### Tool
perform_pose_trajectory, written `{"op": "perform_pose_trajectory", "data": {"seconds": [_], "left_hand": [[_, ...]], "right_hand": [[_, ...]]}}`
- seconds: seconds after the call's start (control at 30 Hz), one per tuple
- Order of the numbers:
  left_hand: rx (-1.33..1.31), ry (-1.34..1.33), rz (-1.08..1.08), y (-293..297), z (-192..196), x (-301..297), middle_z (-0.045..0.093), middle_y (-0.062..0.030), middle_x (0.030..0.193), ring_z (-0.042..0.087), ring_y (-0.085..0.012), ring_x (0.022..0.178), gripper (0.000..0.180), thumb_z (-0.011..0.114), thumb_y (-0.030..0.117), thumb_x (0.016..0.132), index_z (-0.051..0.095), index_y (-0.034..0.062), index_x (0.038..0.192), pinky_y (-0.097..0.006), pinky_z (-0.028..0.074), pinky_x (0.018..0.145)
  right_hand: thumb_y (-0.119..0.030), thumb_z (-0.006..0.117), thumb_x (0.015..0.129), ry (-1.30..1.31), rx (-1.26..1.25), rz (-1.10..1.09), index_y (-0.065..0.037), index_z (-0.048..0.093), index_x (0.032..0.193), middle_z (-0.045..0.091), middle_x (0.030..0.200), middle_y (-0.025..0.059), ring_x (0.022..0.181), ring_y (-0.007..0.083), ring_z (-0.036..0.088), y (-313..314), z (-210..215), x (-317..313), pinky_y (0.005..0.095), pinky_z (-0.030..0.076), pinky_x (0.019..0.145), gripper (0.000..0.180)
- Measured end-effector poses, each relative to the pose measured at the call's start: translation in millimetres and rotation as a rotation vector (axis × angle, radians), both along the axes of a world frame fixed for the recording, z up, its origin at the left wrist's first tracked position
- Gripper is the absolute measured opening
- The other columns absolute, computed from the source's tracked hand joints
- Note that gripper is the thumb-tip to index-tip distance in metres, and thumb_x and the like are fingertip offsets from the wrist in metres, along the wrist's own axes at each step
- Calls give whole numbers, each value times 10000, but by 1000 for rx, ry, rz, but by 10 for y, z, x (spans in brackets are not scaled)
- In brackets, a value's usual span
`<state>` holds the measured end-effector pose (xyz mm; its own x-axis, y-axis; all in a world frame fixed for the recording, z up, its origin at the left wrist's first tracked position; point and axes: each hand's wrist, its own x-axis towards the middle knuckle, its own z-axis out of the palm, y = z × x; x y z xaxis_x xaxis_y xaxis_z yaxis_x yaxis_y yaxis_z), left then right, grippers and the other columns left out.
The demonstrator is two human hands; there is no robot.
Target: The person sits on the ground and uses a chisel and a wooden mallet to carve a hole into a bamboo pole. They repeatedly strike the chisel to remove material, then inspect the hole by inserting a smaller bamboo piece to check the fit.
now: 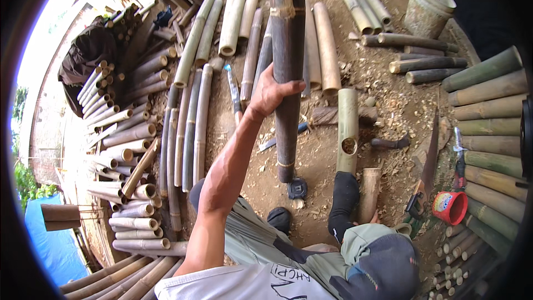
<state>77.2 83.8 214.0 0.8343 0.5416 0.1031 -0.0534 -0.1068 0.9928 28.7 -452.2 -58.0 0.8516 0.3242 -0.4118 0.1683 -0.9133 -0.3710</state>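
My left hand (276,90) is closed around a long dark bamboo pole (288,128), thumb across its front. The pole stands nearly upright in view, its lower end by a black tape measure (297,188) on the ground. My right hand (375,218) shows only as fingertips beside my right knee, at the lower end of a short tan bamboo piece (369,191); they appear wrapped round it, and the rest is hidden. A green bamboo tube (348,128) with a hole cut in its side lies against my dark-socked right foot.
Cut bamboo lengths (189,128) lie at the left, beside stacked bamboo (133,183). A handsaw (426,169), a red tub (449,208) and a hammer (390,142) are at right. A wooden block (344,115) lies ahead; a dirty bucket (427,8) stands at the far right.
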Motion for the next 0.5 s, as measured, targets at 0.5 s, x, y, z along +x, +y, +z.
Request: {"op": "perform_pose_trajectory", "data": {"seconds": [0.5], "left_hand": [[264,-367,-176,-1552,1032,984,681,-141,1006,676,-218,893,716,888,302,600,569,-40,1143,-347,553,842]], "right_hand": [[-393,775,747,270,368,-233,-24,292,1472,495,1278,246,1119,374,566,-726,782,-99,482,483,940,946]]}}
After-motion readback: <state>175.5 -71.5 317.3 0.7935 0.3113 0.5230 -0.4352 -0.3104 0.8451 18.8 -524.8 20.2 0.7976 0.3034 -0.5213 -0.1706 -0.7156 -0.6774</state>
